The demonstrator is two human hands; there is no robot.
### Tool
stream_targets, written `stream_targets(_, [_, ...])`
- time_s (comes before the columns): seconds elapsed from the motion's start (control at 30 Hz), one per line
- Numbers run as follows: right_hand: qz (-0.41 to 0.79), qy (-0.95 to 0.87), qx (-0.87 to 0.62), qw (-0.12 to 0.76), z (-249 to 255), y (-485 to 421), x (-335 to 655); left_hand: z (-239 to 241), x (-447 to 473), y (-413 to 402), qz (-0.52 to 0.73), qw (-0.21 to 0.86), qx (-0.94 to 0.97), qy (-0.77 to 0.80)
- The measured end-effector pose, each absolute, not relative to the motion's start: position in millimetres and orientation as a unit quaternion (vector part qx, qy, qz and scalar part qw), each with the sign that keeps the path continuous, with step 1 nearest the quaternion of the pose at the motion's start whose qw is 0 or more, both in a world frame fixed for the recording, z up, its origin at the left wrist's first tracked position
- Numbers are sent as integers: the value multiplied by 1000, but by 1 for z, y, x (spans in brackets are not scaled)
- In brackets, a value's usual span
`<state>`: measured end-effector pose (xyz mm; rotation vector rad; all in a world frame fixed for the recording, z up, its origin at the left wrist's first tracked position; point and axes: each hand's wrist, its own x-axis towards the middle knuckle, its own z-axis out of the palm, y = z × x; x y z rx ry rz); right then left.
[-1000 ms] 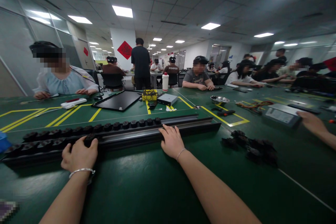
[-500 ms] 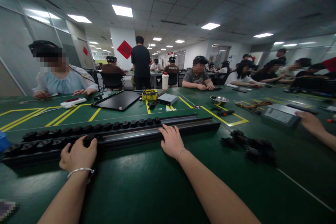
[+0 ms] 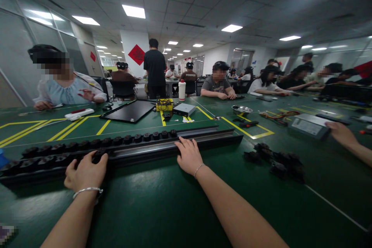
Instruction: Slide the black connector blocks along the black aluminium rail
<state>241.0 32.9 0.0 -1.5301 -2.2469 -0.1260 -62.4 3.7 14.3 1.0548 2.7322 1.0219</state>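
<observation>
Green matting covers the work table (image 3: 162, 201) in front of you. Across it lies a long black channelled rail (image 3: 203, 139), which serves as a holder. Its two grooves carry rows of round black socket pieces (image 3: 128, 138) along the left stretch, while the right stretch shows bare. Your left hand (image 3: 85, 172) is at the near groove, with its fingers curled around the end socket piece (image 3: 99, 155) of that row, grasping it in place. Your right hand (image 3: 189, 157) lies flat and unclenched on the rail's near edge, holding nothing. A loose heap of black pieces (image 3: 276, 161) sits on the mat to the right of the rail, well apart from both hands. Farther back, a small yellow bin (image 3: 164, 104) holds coiled black cable. You cannot tell what lies in the shallow metal bowl (image 3: 242, 109). At the right edge, a co-worker's hand (image 3: 341, 133) touches a flat grey box (image 3: 308, 126).
</observation>
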Motion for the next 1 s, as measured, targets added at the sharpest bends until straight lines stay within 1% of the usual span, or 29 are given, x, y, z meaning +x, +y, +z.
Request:
stream_targets(0.6, [-45, -805, -548, 222, -1, 33, 241, 12, -60, 4, 335, -1, 347, 876])
stream_targets(0.77, [-44, -805, -550, 218, -2, 34, 241, 8, -63, 4, 313, -42, 408, 856])
stream_targets(1.0, [-80, -811, -520, 255, 5, 28, 237, 5, -64, 6, 317, -73, 441, 836])
